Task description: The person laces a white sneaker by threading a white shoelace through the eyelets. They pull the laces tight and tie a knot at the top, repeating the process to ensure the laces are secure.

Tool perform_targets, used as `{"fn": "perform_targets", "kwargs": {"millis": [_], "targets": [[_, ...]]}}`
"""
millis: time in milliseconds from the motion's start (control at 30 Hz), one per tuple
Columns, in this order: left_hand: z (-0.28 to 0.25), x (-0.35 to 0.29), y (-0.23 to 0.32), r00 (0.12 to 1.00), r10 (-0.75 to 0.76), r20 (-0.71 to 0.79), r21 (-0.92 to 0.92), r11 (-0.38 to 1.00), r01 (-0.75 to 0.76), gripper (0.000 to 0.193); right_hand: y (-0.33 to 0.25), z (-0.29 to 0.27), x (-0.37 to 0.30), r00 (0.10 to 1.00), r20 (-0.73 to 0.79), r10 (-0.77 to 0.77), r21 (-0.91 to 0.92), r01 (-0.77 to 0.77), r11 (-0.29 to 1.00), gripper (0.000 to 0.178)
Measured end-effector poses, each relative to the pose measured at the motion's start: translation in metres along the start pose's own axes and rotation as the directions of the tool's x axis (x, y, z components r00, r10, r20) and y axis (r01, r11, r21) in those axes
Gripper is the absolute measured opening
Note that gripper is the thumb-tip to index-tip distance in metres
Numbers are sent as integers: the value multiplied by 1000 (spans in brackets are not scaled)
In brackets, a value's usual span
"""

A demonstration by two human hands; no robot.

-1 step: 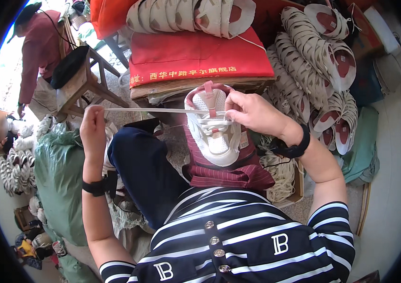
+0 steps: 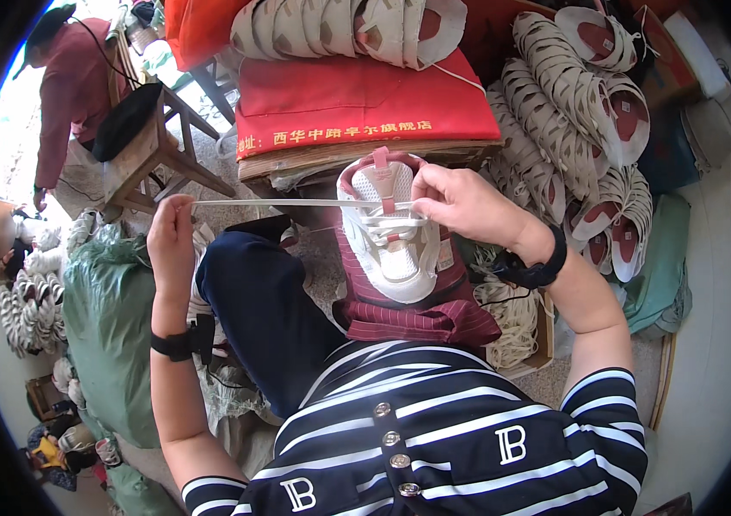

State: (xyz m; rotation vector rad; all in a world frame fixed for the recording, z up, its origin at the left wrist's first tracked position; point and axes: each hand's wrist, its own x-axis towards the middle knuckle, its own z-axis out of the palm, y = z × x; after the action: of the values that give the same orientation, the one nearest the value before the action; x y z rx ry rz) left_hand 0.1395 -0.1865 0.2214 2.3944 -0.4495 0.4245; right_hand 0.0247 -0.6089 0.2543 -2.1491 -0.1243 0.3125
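A white and beige shoe upper (image 2: pixel 398 273) with a maroon lining stands over my lap on a maroon striped cloth (image 2: pixel 417 322). Its toe points toward me. From its lacing area a flat white shoelace (image 2: pixel 271 203) runs taut out to the left. My left hand (image 2: pixel 173 241) is closed in a pinch on the lace's far end, well away from the shoe. At the upper's right side my right hand (image 2: pixel 468 202) pinches the lace by the eyelets, thumb and fingers together. Its fingertips partly cover the lacing there.
Ahead, a nested row of shoe uppers (image 2: pixel 339 34) lies on a red cloth (image 2: pixel 365 95) over a stack. More nested uppers (image 2: pixel 563 95) are piled at right, near a box of laces (image 2: pixel 516 327). At left are a green plastic sack (image 2: pixel 107 327), a wooden stool (image 2: pixel 154 146) and another person (image 2: pixel 77 69).
My left hand has shifted very slightly downward with the lace end. The shoe upper and my right hand look almost the same.
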Motion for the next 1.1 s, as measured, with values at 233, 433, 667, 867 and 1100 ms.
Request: {"fn": "perform_targets", "kwargs": {"millis": [233,433,667,867,1100], "targets": [[-33,-15,-40,994,-95,-50,-61,994,92,11,15,-3,0,992,-105,-72,21,74,997,13],[-24,-20,-28,989,-145,-4,-72,987,145,13,12,-3,-4,993,-61,-102,-27,100,995,13],[-31,-22,-33,940,-286,185,-377,863,337,18,34,-3,-6,967,-102,-234,-184,212,960,15],[-32,-24,-34,991,129,-19,283,952,-119,10,55,-21,-20,858,-207,-469,-667,228,710,5],[-29,-28,-43,909,-394,136,-179,892,414,15,104,-34,-35,887,-410,214,153,-165,974,12]]}}
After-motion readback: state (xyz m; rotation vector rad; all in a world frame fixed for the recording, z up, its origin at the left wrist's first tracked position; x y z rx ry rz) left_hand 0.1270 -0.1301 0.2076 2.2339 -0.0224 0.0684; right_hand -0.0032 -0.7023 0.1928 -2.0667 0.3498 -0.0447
